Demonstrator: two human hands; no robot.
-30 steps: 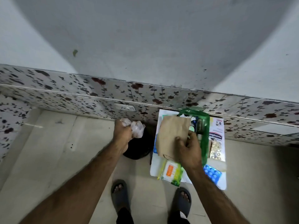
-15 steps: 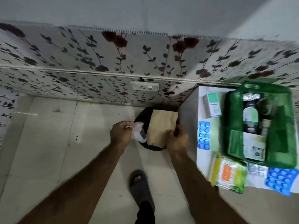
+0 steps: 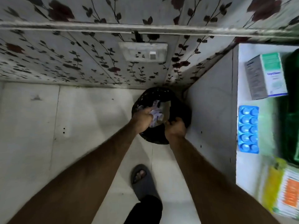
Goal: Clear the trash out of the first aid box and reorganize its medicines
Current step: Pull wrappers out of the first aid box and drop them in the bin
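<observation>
A black wicker bin (image 3: 181, 104) stands on the floor against the wall. My left hand (image 3: 142, 118) is inside its mouth, closed on a crumpled white wrapper (image 3: 155, 113). My right hand (image 3: 175, 127) reaches into the bin too, fingers on the lower edge of a brown paper bag (image 3: 165, 109) that sits deep inside. The green first aid box (image 3: 291, 97) shows only its left edge at the far right, on a white table (image 3: 241, 50).
Beside the box on the table lie a grey and green medicine carton (image 3: 265, 75), a blue blister pack (image 3: 248, 129) and a yellow-orange sachet pack (image 3: 284, 191). A wall socket (image 3: 143, 51) is above the bin. My sandalled foot (image 3: 143, 180) stands on the pale floor tiles.
Both hands went down from above the bin into its mouth, taking the wrapper and the paper bag inside. The view moved closer and leftward, leaving the green box mostly out of frame.
</observation>
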